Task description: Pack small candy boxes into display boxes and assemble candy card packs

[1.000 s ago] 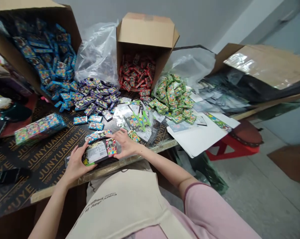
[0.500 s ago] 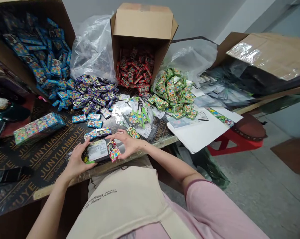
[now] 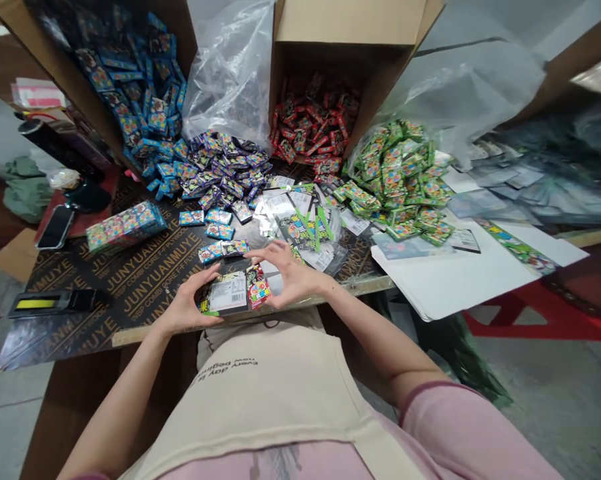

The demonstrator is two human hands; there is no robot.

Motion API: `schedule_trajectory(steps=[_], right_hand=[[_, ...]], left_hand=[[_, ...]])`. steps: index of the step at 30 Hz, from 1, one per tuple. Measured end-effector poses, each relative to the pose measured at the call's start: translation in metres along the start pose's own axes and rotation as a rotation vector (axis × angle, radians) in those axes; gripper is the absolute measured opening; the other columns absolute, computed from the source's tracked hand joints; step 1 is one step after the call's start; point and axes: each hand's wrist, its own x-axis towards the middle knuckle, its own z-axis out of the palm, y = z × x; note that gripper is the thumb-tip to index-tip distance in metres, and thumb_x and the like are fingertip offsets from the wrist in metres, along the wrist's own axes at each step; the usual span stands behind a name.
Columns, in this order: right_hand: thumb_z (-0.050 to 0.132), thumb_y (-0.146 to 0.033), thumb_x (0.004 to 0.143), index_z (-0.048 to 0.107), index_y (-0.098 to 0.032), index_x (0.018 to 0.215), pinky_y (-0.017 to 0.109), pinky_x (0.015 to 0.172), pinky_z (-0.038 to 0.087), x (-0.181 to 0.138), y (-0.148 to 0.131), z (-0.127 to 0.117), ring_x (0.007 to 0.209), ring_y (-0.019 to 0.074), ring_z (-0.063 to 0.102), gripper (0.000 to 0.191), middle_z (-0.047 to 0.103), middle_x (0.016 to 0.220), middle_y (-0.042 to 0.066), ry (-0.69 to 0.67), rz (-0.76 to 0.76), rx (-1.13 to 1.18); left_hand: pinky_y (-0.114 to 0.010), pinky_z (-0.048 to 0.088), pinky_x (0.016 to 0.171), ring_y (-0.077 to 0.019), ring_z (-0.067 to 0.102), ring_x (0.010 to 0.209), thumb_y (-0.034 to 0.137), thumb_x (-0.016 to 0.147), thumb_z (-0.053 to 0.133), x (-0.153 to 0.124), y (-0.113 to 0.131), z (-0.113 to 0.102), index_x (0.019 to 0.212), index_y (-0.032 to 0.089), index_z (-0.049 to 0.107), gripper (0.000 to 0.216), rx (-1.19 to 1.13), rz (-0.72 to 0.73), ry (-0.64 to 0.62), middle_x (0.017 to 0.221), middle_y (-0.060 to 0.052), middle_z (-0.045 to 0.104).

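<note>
Red printed packet (image 3: 258,288) pinched by right hand (image 3: 294,275); left hand (image 3: 186,301) grips white-labelled black packaging (image 3: 228,293).

Holding a black packet (image 3: 229,293) with a white label by its left end in the left hand's grip (image 3: 186,305), at the near edge of the worktop (image 3: 155,273). Holding a red box (image 3: 258,287) at the packet's right end in the right hand's grip (image 3: 296,275). Showing farther back, left to right, blue boxes (image 3: 153,113), a purple pile (image 3: 220,170), red boxes (image 3: 313,127) in a carton (image 3: 350,25) and a green pile (image 3: 395,173); at right, white sheets (image 3: 430,287).
</note>
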Motion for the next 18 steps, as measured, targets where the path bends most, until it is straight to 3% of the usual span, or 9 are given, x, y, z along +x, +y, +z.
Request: schedule_trajectory(steps=[4,7,10,15,18], right_hand=[[0.076,-0.047,0.064,0.044,-0.023,0.137,0.058,0.111,0.013,0.003,-0.003,0.011,0.111,0.0300,0.052,0.084,0.063,0.113,0.009,0.051,-0.010,-0.160],[0.074,-0.057,0.068,0.040,-0.024,0.141,0.055,0.111,0.016,0.004,0.005,0.019,0.119,0.0303,0.049,0.087,0.060,0.125,0.011,0.180,-0.036,-0.100],[0.067,-0.061,0.076,0.037,-0.024,0.143,0.054,0.113,0.015,0.002,0.008,0.029,0.120,0.0288,0.051,0.083,0.064,0.122,0.010,0.317,-0.026,-0.020],[0.045,-0.051,0.094,0.031,-0.027,0.146,0.053,0.116,0.009,-0.003,0.006,0.041,0.124,0.0243,0.053,0.059,0.060,0.133,0.010,0.176,-0.058,0.041],[0.043,-0.048,0.094,0.032,-0.027,0.145,0.050,0.115,0.017,-0.002,0.040,0.015,0.125,0.0238,0.052,0.056,0.063,0.128,0.008,0.445,0.117,-0.059]], left_hand=[[-0.049,0.039,0.109,-0.0319,0.053,0.125,0.042,0.058,0.084,-0.001,-0.003,0.008,0.143,0.022,0.041,0.098,0.026,-0.012,0.077,0.140,-0.014,0.054],[-0.047,0.040,0.107,-0.0308,0.054,0.124,0.040,0.060,0.084,-0.003,-0.005,0.010,0.148,0.023,0.033,0.103,0.030,-0.109,0.145,0.136,-0.014,0.056],[-0.045,0.040,0.107,-0.0299,0.055,0.124,0.039,0.060,0.083,-0.003,-0.003,0.009,0.149,0.023,0.030,0.104,0.037,-0.153,0.204,0.134,-0.013,0.058],[-0.046,0.039,0.108,-0.0312,0.051,0.128,0.041,0.061,0.082,0.001,-0.002,0.011,0.143,0.023,0.040,0.094,0.100,-0.107,0.211,0.146,-0.013,0.047],[-0.047,0.041,0.106,-0.0320,0.053,0.125,0.044,0.064,0.080,-0.003,-0.017,0.015,0.144,0.022,0.038,0.093,0.167,-0.158,0.211,0.144,-0.013,0.049]])
